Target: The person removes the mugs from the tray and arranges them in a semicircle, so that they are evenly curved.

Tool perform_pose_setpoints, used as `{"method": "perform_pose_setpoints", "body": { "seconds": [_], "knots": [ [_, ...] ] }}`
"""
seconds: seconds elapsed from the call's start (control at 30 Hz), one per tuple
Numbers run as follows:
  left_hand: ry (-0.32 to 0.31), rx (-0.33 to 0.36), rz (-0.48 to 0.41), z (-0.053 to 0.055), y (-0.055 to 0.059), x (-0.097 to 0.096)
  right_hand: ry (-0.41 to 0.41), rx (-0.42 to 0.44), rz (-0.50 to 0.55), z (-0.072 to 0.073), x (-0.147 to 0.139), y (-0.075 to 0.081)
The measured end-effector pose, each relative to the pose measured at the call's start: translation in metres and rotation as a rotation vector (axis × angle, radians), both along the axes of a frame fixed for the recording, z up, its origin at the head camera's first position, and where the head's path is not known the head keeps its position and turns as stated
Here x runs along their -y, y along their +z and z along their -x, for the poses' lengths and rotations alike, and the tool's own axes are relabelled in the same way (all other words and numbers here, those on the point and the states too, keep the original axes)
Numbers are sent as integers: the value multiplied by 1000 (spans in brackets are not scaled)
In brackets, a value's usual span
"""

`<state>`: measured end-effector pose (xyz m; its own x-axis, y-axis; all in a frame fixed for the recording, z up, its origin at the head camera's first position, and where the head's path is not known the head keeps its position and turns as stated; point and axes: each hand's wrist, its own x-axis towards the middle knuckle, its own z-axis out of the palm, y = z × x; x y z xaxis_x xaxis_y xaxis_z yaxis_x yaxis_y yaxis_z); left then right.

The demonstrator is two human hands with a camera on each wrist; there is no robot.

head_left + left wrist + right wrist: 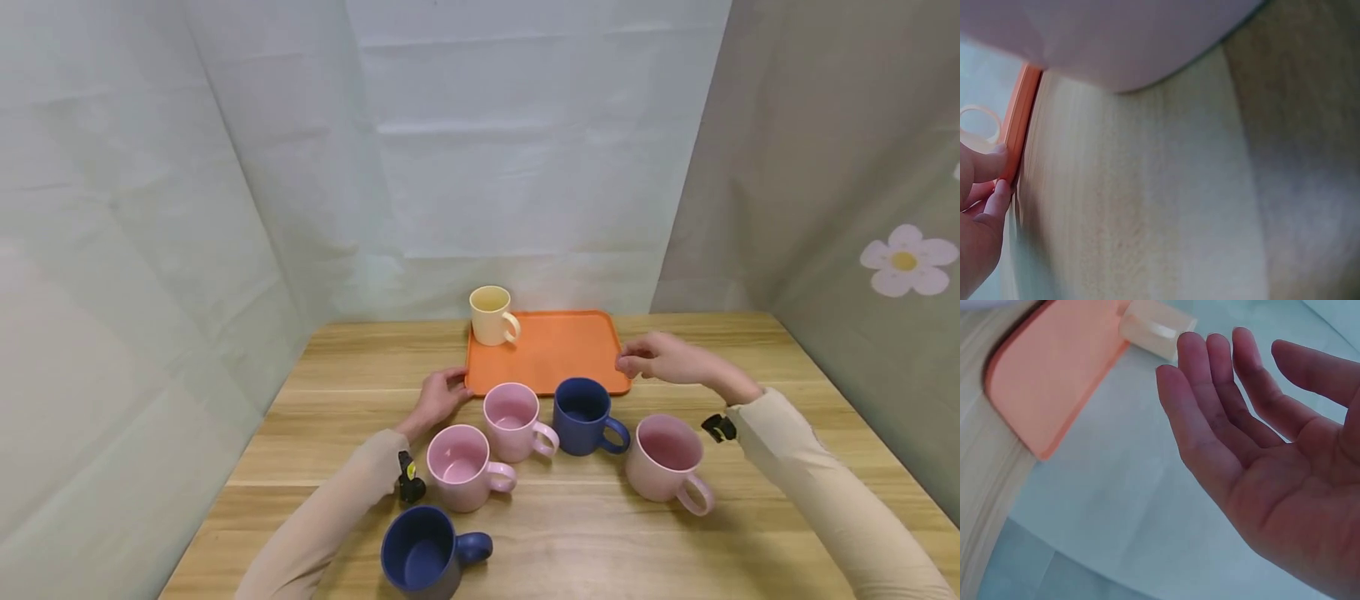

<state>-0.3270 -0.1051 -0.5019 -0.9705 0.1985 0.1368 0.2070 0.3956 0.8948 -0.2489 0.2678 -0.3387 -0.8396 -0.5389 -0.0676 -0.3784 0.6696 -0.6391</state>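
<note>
An orange tray [558, 354] lies at the back of the table, a pale yellow mug [489, 317] upright on its left part. At the tray's front left corner, my left hand [441, 395] pinches the rim between thumb and fingers; the left wrist view shows this hand [982, 194] close up on the orange edge. By the tray's right edge hovers my right hand [663, 357]. In the right wrist view the right hand [1272, 450] has loosely bent, spread fingers with nothing between them, apart from the tray [1054, 369].
Before the tray stand a pink mug [512, 421] and a dark blue mug [581, 417]. Another pink mug [459, 467] is beside my left forearm, with a second blue mug [420, 550] nearer. A third pink mug [663, 458] stands front right. Pale cloth [525, 167] hangs behind.
</note>
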Motion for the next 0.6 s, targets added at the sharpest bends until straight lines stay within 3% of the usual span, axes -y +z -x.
{"method": "perform_pose_setpoints", "body": {
  "seconds": [0.27, 0.6],
  "knots": [
    [-10, 2, 15, 0, 2, -1, -39, 98, 16, 37, 26, 8],
    [-13, 1, 16, -3, 0, -2, -190, 213, 10, 91, 74, 1]
  ]
}}
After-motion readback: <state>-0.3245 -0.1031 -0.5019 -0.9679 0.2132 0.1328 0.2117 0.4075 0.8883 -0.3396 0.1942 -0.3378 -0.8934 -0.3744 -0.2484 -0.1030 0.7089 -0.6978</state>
